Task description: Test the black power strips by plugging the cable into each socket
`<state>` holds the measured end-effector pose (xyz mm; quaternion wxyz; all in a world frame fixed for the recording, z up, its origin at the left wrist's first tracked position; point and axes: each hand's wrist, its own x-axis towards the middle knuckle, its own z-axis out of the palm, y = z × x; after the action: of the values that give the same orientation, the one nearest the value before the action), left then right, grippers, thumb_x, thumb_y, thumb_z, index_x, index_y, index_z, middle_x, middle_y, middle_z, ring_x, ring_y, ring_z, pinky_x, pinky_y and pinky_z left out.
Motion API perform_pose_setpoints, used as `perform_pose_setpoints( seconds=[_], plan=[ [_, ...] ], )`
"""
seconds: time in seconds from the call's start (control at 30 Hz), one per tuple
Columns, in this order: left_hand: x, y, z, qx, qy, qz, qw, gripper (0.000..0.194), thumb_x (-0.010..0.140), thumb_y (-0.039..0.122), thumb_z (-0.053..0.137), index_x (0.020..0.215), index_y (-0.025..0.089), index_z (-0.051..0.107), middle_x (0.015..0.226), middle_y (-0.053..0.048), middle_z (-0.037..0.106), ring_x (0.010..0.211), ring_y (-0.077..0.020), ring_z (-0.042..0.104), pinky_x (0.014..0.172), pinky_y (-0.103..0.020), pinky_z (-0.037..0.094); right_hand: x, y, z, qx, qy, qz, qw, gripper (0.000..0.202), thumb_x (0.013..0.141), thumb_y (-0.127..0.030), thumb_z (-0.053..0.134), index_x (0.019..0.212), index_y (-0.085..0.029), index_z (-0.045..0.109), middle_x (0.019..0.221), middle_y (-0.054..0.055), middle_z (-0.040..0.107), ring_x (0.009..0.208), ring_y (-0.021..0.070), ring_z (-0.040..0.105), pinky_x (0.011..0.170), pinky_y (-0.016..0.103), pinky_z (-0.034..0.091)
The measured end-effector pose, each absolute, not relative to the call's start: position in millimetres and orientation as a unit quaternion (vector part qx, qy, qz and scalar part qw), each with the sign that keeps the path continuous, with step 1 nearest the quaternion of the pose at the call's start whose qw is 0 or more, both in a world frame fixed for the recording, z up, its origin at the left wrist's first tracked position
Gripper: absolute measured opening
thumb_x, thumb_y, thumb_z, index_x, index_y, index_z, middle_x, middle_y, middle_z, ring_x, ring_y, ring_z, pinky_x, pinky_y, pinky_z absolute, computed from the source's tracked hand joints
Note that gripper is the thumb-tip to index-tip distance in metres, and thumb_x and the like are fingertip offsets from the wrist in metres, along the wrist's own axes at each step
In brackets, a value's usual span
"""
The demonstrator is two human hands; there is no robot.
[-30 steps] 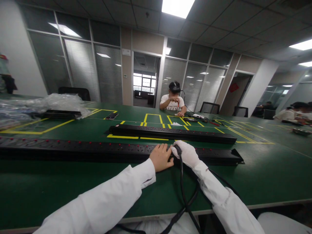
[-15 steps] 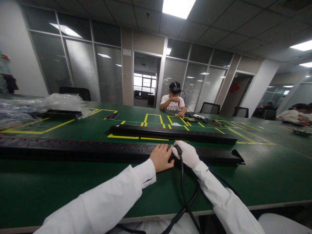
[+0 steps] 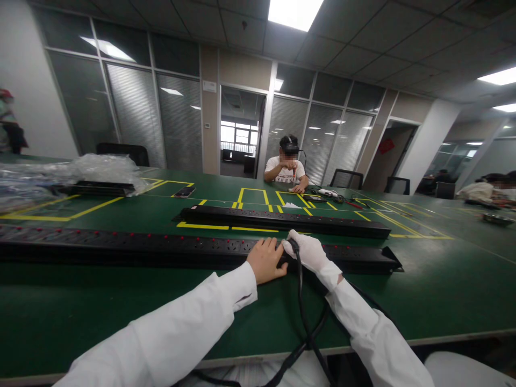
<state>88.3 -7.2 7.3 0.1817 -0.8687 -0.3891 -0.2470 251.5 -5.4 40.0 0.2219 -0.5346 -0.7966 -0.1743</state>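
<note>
A long black power strip (image 3: 133,250) with red dots lies across the green table in front of me. My left hand (image 3: 266,260), bare, rests on it with the fingers spread over its top and front edge. Just to the right, my right hand (image 3: 308,251) in a white glove is closed on a black plug (image 3: 294,245) at the strip. From the plug a thick black cable (image 3: 300,293) hangs down over the table's front edge. Whether the plug sits in a socket is hidden. Behind lies a second black strip (image 3: 282,220).
Clear plastic wrap (image 3: 100,171) is heaped at the left. A phone (image 3: 185,191) lies beyond the second strip. Across the table (image 3: 121,317) sits a person (image 3: 285,167) in a headset, near cables and a dark device (image 3: 315,198). Yellow tape marks the tabletop.
My right wrist has bent slightly, and bare skin now shows between glove and sleeve. The left hand keeps its place on the strip.
</note>
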Motion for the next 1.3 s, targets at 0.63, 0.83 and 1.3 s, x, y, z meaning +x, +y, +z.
perform_pose_setpoints(
  seconds=[0.63, 0.83, 1.3],
  plan=[
    [88.2, -6.9, 6.0, -0.870, -0.386, -0.250, 0.178, 0.046, 0.072, 0.046, 0.049, 0.107, 0.015, 0.049, 0.100, -0.013, 0.053, 0.096, -0.0282, 0.048, 0.077, -0.040, 0.037, 252.6, -11.5, 35.3, -0.511, -0.798, -0.202, 0.249, 0.029, 0.085, -0.042, 0.037, 0.087, -0.020, 0.057, 0.072, 0.003, 0.064, 0.066, 0.0125, 0.057, 0.061, 0.019, 0.032],
    [88.9, -7.3, 6.3, -0.869, -0.388, -0.248, 0.179, 0.046, 0.073, 0.046, 0.047, 0.107, 0.015, 0.049, 0.100, -0.013, 0.053, 0.096, -0.0282, 0.048, 0.077, -0.040, 0.037, 253.3, -10.8, 34.4, -0.514, -0.794, -0.206, 0.253, 0.028, 0.084, -0.041, 0.038, 0.087, -0.021, 0.057, 0.072, 0.002, 0.064, 0.065, 0.0125, 0.057, 0.060, 0.020, 0.032],
    [88.2, -6.4, 5.5, -0.870, -0.385, -0.254, 0.174, 0.050, 0.072, 0.045, 0.049, 0.112, 0.016, 0.046, 0.103, -0.013, 0.053, 0.097, -0.0286, 0.048, 0.078, -0.040, 0.036, 252.1, -13.2, 34.4, -0.520, -0.783, -0.212, 0.268, 0.028, 0.083, -0.042, 0.040, 0.086, -0.020, 0.057, 0.069, 0.003, 0.063, 0.064, 0.0126, 0.058, 0.059, 0.020, 0.032]
  ],
)
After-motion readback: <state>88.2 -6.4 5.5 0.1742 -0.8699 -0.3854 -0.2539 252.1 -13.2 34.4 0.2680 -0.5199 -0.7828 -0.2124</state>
